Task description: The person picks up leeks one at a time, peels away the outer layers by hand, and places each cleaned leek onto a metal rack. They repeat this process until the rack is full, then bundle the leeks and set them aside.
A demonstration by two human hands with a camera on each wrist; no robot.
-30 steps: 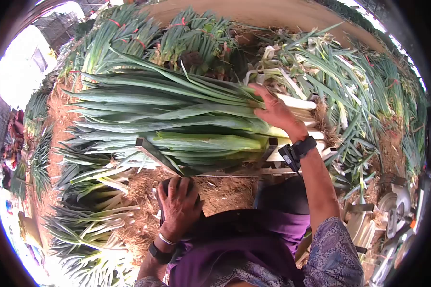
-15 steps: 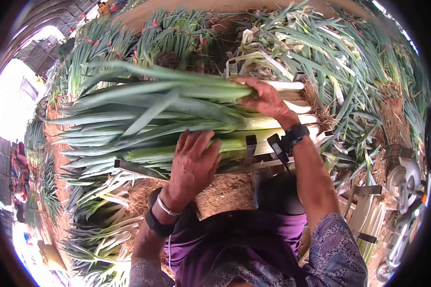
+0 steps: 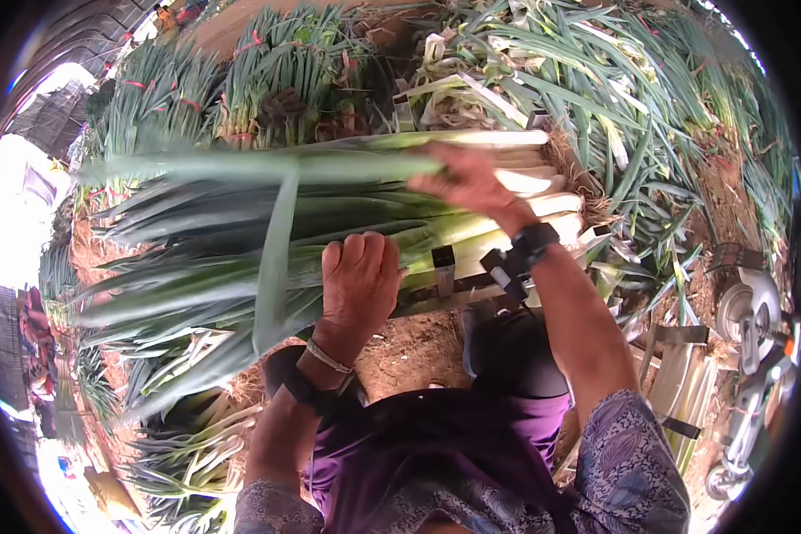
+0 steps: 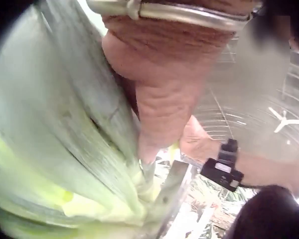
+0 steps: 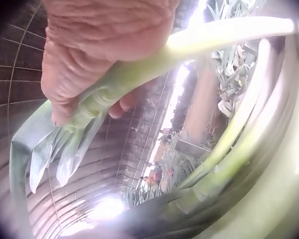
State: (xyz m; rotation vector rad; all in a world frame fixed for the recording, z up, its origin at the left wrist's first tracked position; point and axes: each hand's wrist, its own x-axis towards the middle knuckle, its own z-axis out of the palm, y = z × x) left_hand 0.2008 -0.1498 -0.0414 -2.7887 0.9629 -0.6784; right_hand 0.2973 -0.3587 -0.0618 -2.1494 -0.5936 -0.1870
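Note:
A thick pile of leeks (image 3: 329,218) lies crosswise in front of me, green leaves to the left and white root ends to the right. My right hand (image 3: 467,182) grips one leek (image 5: 204,42) by its pale green middle, thumb and fingers wrapped round it. Its blurred leaves stretch left over the pile in the head view. Along the near side of the pile, my left hand (image 3: 358,283) has its fingers curled round leek leaves (image 4: 74,129); the fingertips are hidden. The metal post (image 3: 443,270) of a rack stands just right of it.
Bundles of green leeks with red ties (image 3: 271,80) stand along the back. Loose leeks and trimmings (image 3: 570,80) heap up at the back right. More leeks (image 3: 196,440) lie on the ground at lower left. A metal machine (image 3: 743,325) stands at the right.
My left hand has come up from beside my knee onto the near leaves and curled round them. My right hand has lifted a leek, whose leaves swing to the left.

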